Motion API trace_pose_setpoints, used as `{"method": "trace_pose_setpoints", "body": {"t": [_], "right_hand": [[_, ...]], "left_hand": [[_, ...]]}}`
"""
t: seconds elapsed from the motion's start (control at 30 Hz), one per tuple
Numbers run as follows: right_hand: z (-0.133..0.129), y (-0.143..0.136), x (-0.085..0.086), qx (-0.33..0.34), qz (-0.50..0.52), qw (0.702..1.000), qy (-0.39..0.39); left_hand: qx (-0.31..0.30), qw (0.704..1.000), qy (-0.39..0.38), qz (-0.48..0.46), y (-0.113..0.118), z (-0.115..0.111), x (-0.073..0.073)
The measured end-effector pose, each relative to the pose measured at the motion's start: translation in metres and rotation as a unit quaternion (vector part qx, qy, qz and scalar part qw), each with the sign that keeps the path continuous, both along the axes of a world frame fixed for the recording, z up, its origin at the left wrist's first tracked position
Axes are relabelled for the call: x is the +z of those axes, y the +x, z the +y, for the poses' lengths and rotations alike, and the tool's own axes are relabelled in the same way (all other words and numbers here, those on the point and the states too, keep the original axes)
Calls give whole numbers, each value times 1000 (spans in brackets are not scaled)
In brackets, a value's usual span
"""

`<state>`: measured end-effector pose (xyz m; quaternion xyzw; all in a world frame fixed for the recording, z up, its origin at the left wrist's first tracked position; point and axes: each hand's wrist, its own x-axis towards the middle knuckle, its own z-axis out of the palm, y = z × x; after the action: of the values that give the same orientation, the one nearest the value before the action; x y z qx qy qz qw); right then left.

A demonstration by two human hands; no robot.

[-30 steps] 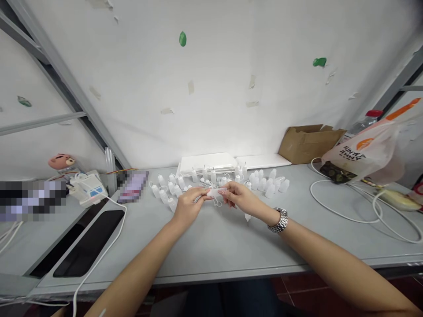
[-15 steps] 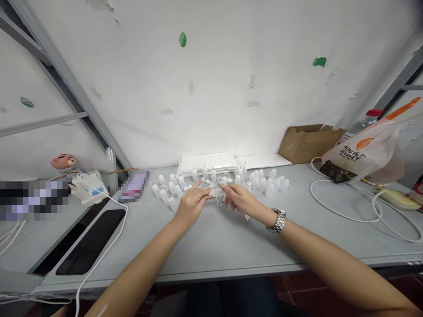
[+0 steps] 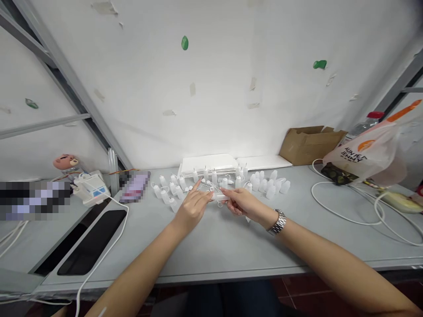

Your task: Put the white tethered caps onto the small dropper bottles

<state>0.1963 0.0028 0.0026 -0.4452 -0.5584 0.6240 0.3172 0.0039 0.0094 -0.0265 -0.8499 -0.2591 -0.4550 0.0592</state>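
Observation:
A small translucent white squeeze bottle (image 3: 222, 197) lies sideways between my two hands, above the table. My right hand (image 3: 243, 202), with a metal watch at its wrist, is closed around the bottle's right end. My left hand (image 3: 192, 210) pinches the left end near the neck with thumb and fingertips, one finger pointing up and away. A small loop from the cap strap dangles under the bottle. Behind and to the left stand several similar bottles (image 3: 172, 204) with caps and thin tips. Several uncapped-looking bottles (image 3: 270, 191) cluster on the right, and loose white caps lie behind my fingers.
White flat sheets (image 3: 209, 162) are stacked against the wall. At the back right are a cardboard box (image 3: 302, 147) and a plastic bag (image 3: 366, 152), with a white cable (image 3: 346, 221) looped in front. A phone (image 3: 135, 187), black pad (image 3: 91, 242) and power strip (image 3: 92, 189) lie left.
My left fingers have shifted slightly on the bottle's neck end, with one finger lifting more. The right hand keeps its hold, and the bottle shows more clearly between the hands.

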Motion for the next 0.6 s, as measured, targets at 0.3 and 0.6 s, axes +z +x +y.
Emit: {"method": "trace_pose_setpoints", "body": {"t": [0.3, 0.6], "right_hand": [[2, 0, 1, -112, 3, 978, 175], [2, 1, -11, -146, 24, 940, 307]], "left_hand": [[78, 916, -340, -197, 2, 4, 13], [-119, 667, -614, -405, 6, -2, 28]]}}
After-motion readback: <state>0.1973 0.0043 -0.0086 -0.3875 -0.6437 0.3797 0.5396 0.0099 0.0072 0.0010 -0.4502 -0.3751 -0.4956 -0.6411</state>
